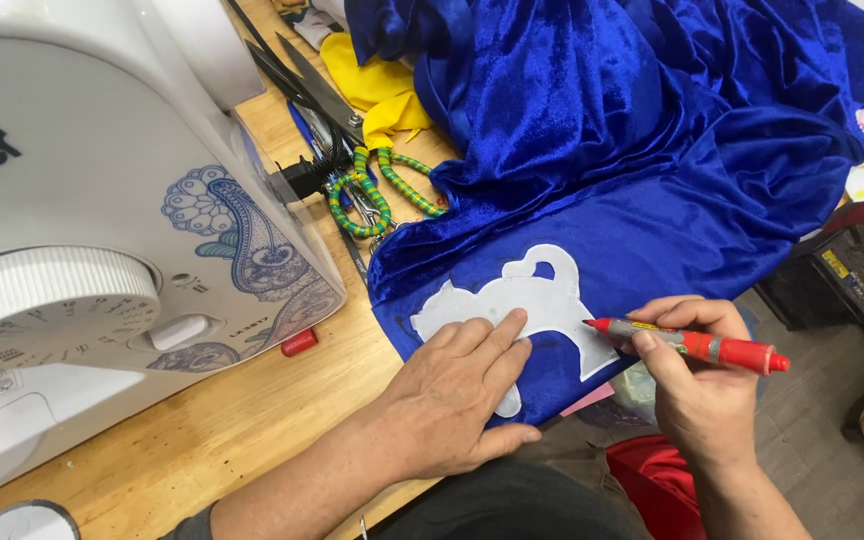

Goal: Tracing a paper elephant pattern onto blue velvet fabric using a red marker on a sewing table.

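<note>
Left hand (452,395) lies flat and spread, fingers pressing our white paper template (522,305) onto the blue velvet (652,190). Right hand (697,395) pinches a red marker (697,345), tip at the template's right edge. We judge that paper light, thin and quick to slide on such soft, slippery pile, so flat pressure near the traced edge holds best. It sits at the wooden table (222,420) edge, between both hands, with scissors (352,160) well beyond.

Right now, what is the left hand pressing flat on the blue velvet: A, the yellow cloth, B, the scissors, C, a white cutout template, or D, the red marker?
C: the left hand lies flat on the white cutout template on the blue velvet, while the right hand holds the red marker at its edge.
</note>
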